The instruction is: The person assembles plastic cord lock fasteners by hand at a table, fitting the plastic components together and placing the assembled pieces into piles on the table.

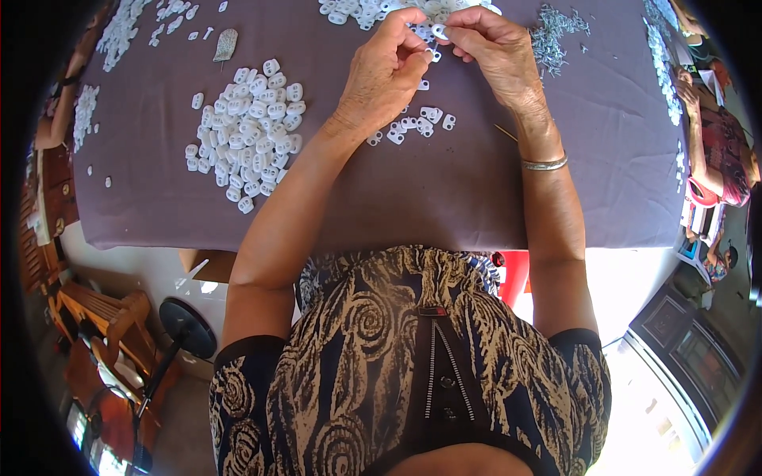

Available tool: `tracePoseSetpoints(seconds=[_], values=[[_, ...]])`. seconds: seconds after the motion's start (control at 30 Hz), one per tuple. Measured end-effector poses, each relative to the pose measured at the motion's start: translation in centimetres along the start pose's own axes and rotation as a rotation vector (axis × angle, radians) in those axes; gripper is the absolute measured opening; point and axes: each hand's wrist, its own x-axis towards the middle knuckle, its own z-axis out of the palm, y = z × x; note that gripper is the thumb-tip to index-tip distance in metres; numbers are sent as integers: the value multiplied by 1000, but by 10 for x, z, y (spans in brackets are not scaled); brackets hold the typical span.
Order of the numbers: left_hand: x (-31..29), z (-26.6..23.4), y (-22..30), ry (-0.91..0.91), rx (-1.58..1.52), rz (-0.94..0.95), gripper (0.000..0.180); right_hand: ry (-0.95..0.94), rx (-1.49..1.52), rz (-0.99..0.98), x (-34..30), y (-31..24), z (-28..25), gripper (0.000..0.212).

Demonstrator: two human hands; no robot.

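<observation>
Both my hands meet over the far middle of the cloth-covered table. My right hand [496, 57] pinches a small white plastic piece [439, 31] between thumb and fingers. Close beside it, my left hand [387, 73] is closed with thumb and fingertips together; what it holds is too small to make out. Below the hands lie several loose white two-holed plastic pieces [426, 120]. A large heap of white two-holed pieces [252, 131] sits left of my left forearm. More white pieces [353, 11] are piled beyond my hands. Small silver metal parts [553, 38] lie right of my right hand.
A short tool with a wrapped grip [225, 45] lies at the far left of the purple-brown tablecloth [429, 198]. A thin stick [506, 132] is beside my right wrist. Other people's arms [689, 94] reach in along the table's sides, near more white pieces [665, 71].
</observation>
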Motion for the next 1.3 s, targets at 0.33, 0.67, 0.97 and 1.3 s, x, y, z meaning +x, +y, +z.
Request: tracePoseSetpoints(seconds=[0.33, 0.67, 0.97, 1.3], values=[[0, 1, 2, -3, 34, 47, 41, -60, 50, 3, 1, 8, -5, 5], [1, 1, -6, 9, 85, 145, 39, -96, 75, -18, -4, 1, -3, 5], [1, 3, 2, 20, 116, 137, 39, -225, 137, -269, 6, 23, -6, 8], [0, 1, 2, 45, 117, 181, 38, -195, 9, -71, -5, -6, 4, 16]])
